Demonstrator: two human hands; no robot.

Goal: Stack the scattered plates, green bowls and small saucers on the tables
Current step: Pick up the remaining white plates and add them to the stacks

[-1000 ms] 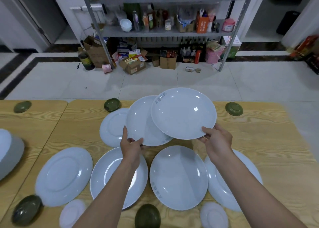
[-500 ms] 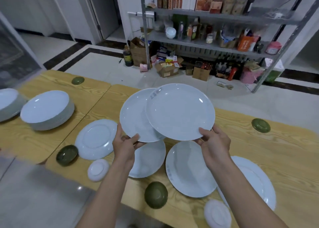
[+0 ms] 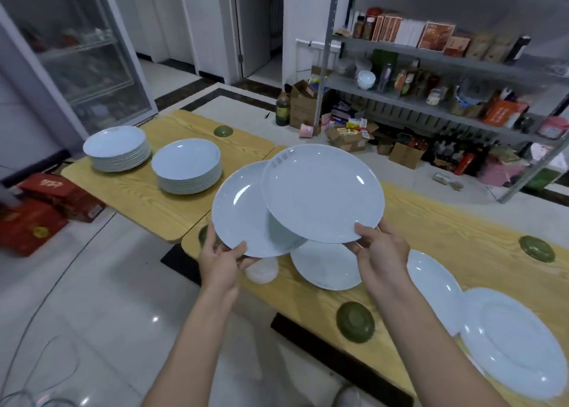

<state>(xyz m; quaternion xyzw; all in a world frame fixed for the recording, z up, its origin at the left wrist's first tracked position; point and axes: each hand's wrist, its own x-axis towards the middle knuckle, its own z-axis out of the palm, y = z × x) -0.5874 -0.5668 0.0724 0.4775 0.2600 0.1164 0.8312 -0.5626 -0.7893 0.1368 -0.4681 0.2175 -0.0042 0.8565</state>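
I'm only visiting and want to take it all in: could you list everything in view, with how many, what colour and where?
tables: 2, yellow wood, near table in front, far table at left
upper plate: 1, white, held above near table
lower plate: 1, white, held partly beneath it
plate stacks: 2, white, far table
loose plates: 3, white, near table
green bowls: 4, green, one far table, three near table, one half hidden
small saucer: 1, white, near table's edge
shelf rack: 1, grey, behind, holding boxes and bottles
red boxes: 2, red, floor at left
left hand: 1, bare, grips lower plate's rim
right hand: 1, bare, grips upper plate's rim
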